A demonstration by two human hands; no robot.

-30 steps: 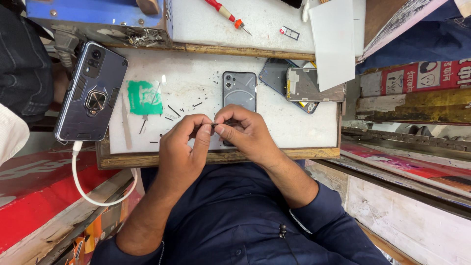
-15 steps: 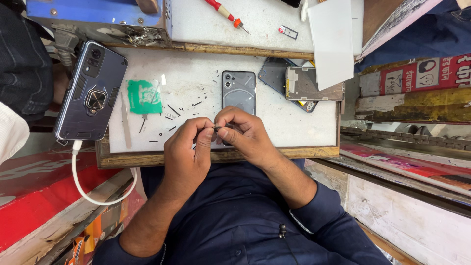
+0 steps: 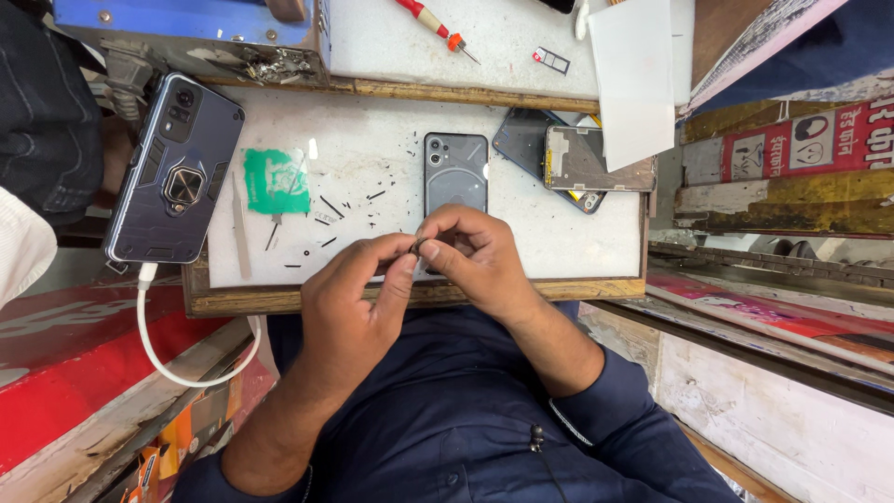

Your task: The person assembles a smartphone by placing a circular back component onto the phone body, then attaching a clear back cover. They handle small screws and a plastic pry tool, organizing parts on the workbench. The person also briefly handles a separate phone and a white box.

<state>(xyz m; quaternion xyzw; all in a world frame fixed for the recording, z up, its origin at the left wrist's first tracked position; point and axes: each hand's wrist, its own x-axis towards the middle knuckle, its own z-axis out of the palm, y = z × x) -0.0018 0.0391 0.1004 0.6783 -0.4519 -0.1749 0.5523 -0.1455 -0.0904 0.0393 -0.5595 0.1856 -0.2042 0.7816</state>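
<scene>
My left hand (image 3: 349,298) and my right hand (image 3: 475,261) meet over the near edge of a white work mat (image 3: 372,168). Their fingertips pinch a tiny dark part (image 3: 418,246) between them; what it is I cannot tell. Just beyond the fingers a grey phone (image 3: 455,172) lies back side up on the mat. Small dark screws and slivers (image 3: 328,210) are scattered to its left, beside a green patch (image 3: 276,181).
A dark phone in a rugged ring case (image 3: 175,169) lies at the left with a white cable (image 3: 177,363) plugged in. Opened phone parts (image 3: 577,160) sit at the right. A red-handled screwdriver (image 3: 433,23), a white sheet (image 3: 635,79) and a wooden board edge (image 3: 410,296) frame the mat.
Both hands stay together at the mat's near edge; the fingers have shifted slightly around the small part. Nothing else has moved.
</scene>
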